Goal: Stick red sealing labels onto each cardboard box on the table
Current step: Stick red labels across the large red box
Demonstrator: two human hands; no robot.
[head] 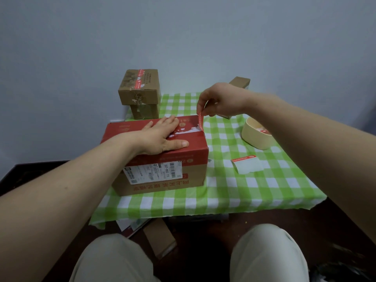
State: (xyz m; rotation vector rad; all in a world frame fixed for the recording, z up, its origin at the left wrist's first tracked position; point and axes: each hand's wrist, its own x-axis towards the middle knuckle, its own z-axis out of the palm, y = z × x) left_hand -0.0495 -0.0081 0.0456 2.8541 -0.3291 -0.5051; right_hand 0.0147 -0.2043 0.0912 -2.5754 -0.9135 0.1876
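A red-topped cardboard box stands on the green checked tablecloth, a white shipping label on its front. My left hand lies flat on its top, fingers straight. Over the box's far right corner, my right hand pinches the upper end of a red sealing label. The strip hangs down and its lower end touches the box top. Two brown boxes are stacked at the back left; the upper box carries a red label on its top, the lower box is smaller.
A cream round bowl with red labels inside sits at the right. A curled white backing sheet with a red strip lies near it. Another brown box peeks out behind my right hand. Cardboard and papers lie on the dark floor below.
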